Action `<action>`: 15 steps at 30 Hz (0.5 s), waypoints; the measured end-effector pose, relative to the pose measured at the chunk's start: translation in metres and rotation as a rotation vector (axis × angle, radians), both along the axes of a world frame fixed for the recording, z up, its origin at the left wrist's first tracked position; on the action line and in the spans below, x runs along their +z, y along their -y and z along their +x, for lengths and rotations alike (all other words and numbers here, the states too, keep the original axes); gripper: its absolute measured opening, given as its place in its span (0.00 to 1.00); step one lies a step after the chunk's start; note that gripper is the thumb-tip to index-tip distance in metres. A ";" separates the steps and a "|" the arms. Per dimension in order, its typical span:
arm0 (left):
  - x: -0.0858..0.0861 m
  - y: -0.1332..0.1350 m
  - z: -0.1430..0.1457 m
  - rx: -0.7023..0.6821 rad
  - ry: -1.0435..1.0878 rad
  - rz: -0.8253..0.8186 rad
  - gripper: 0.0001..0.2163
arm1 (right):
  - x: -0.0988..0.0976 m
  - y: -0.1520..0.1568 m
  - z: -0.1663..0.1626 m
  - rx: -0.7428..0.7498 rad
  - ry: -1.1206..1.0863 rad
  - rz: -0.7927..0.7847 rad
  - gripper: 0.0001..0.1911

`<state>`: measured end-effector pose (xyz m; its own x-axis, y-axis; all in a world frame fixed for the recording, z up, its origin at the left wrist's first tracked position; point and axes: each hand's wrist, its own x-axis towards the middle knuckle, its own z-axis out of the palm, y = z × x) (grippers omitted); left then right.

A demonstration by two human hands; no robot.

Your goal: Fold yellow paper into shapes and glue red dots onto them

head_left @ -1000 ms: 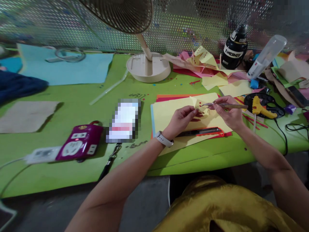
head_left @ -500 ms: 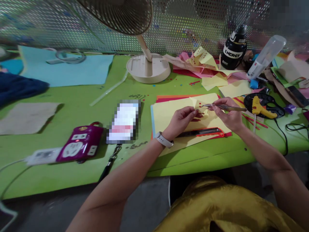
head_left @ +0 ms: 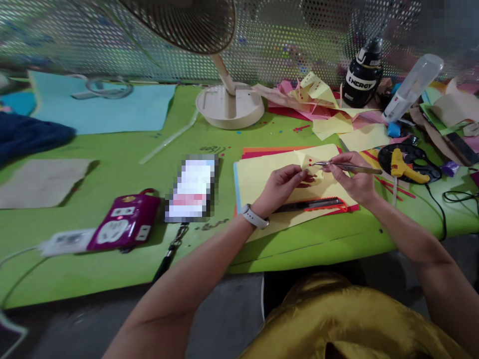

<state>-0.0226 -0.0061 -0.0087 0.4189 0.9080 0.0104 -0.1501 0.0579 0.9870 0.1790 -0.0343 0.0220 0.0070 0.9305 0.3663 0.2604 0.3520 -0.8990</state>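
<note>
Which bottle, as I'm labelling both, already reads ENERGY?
The squat black bottle with a white band; the clear, slimmer plastic bottle right of it shows no such word.

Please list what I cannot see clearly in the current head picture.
In the head view:
- Fan: top cut off by upper edge.
- Blue cloth: cut off by left edge.
- Phone: screen unreadable, pixelated.
- Small yellow paper: partly hidden by left hand.
- Tweezers: tips too small.
</note>
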 end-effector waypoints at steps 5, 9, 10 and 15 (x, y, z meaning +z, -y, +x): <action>0.001 0.000 -0.001 0.004 0.003 -0.012 0.21 | 0.002 0.000 0.001 -0.003 0.001 0.014 0.16; 0.001 0.000 -0.001 0.004 0.016 -0.022 0.21 | 0.004 0.001 0.000 0.010 -0.046 0.049 0.16; 0.001 0.000 0.000 0.003 0.018 -0.027 0.21 | 0.004 0.001 0.000 0.021 -0.057 0.051 0.16; 0.002 0.000 0.000 -0.004 0.028 -0.028 0.21 | 0.004 0.002 -0.002 0.026 -0.058 0.010 0.17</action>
